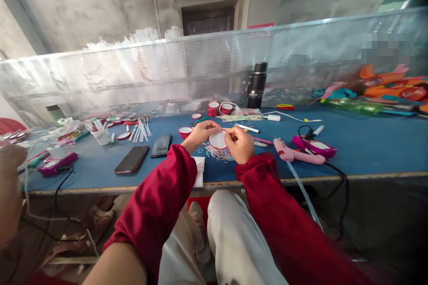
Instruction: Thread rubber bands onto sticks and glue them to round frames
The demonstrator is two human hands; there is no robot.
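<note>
Between my hands is a small round white disc with a red rim (218,140), raised above the blue table. My left hand (203,133) pinches its upper left edge, fingers closed. On the opposite side, my right hand (241,144) grips the rim between thumb and fingers. Whether a thin strip or band is also in the fingers, I cannot make out. Below the disc lies a pile of small pastel loops (219,156). A red-rimmed stack of similar discs (185,132) stands left of my left hand, and a white paper (199,171) lies at the table's front edge.
A pink glue gun (296,153) with a clear glue stick lies right, by a purple box (314,147). A phone (131,159) and a dark pouch (161,145) lie left. Behind stand red rolls (214,108) and a black thermos (257,86). Another person's arm (10,191) shows far left.
</note>
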